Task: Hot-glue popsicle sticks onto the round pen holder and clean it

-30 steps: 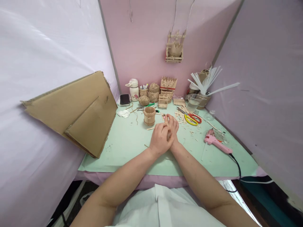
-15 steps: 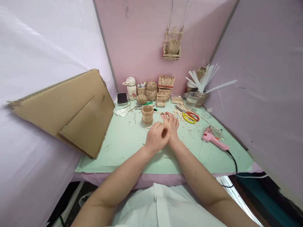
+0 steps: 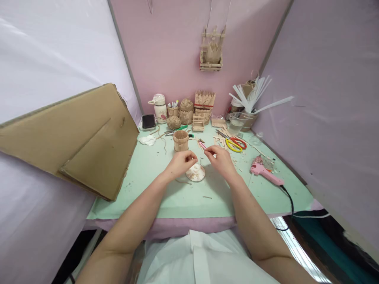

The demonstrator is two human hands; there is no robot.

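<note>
My left hand (image 3: 182,162) hovers at the left edge of a small round dish (image 3: 196,177) of white material with pale bits on it. Its thumb and fingertips are pinched together. Across a short gap, my right hand (image 3: 220,159) is also pinched, above and to the right of the dish. Whatever either pinch holds is too small to make out. Just behind my left hand stands a round wooden-stick cup (image 3: 181,141), upright. Short brown pieces, one of them a thin strip (image 3: 207,197), lie on the green tabletop near the dish.
On the right lie a pink glue gun (image 3: 266,173) with a black cord and red-and-yellow scissors (image 3: 235,144) beside loose sticks. A large cardboard sheet (image 3: 89,134) leans at left. Along the back stand a white bottle (image 3: 160,108), a twine ball (image 3: 173,122) and stick-built boxes (image 3: 204,108).
My hands were together, overlapping above the table; now they are apart, each pinched. The round dish, hidden before, shows between them. The view has shifted slightly.
</note>
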